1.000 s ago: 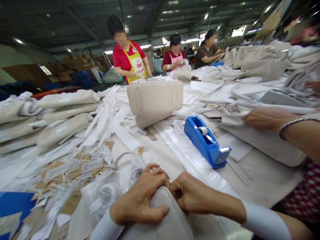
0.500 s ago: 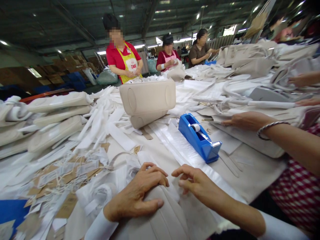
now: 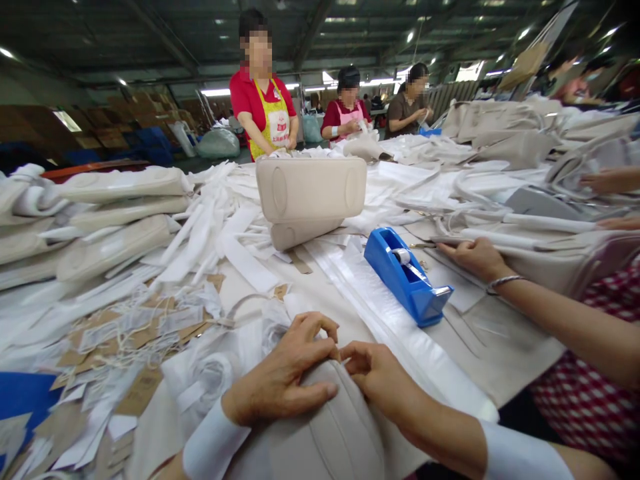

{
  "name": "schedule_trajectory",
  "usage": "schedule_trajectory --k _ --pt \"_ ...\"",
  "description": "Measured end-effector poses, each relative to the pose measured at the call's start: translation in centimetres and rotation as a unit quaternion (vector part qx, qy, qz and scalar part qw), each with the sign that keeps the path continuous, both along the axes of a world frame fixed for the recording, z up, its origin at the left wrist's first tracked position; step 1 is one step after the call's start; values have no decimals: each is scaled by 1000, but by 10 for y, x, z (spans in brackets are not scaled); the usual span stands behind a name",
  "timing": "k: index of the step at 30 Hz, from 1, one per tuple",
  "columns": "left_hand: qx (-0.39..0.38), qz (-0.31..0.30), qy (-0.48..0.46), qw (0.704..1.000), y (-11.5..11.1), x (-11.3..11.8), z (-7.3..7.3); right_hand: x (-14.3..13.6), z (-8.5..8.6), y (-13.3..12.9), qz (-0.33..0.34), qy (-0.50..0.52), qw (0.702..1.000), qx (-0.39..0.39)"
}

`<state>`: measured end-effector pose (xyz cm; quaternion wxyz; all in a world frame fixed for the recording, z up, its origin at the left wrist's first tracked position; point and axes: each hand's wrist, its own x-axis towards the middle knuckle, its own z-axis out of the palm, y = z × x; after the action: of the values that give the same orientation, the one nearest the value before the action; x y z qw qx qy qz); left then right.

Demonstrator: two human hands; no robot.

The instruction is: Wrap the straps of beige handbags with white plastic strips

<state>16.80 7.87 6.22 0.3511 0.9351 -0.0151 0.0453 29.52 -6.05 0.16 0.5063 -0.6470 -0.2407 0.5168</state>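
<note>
left hand [image 3: 285,380] lies flat on the bag [image 3: 330,433], fingers spread; right hand [image 3: 377,377] pinches its top edge.

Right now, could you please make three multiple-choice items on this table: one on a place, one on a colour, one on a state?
1. Where is the blue plastic tape dispenser?
A. beyond the person's right hand, toward the co-worker's hand
B. on top of the upright beige bag
C. under the left hand

2. What colour is the rounded fabric bag under the person's left hand?
A. red
B. beige
C. blue

3. How does the left hand lie?
A. raised, touching nothing
B. pressed on the bag, fingers curled at its top edge
C. holding the tape dispenser

Answers:
1 A, the dispenser sits on the table between those two hands.
2 B, its surface is pale beige.
3 B, the palm and thumb rest on the bag.
</note>
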Motion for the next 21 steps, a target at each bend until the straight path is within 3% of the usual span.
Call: schedule_trajectory --k 4,8,12,16,21 --pt "60 -28 12 998 -3 2 -2 -9 0 -4 -12 22 998 56" --pt "120 -17 42 992 -10 4 -3 -1 14 -16 52 -84 990 101" --pt "151 -10 39 988 -12 5 -4 -6 23 -30 113 -168 977 64" --pt "176 -13 16 984 -11 6 -8 -27 17 -32 46 -215 975 14" --pt "221 -7 -1 975 -14 9 -13 -31 19 -28 29 -109 991 70"
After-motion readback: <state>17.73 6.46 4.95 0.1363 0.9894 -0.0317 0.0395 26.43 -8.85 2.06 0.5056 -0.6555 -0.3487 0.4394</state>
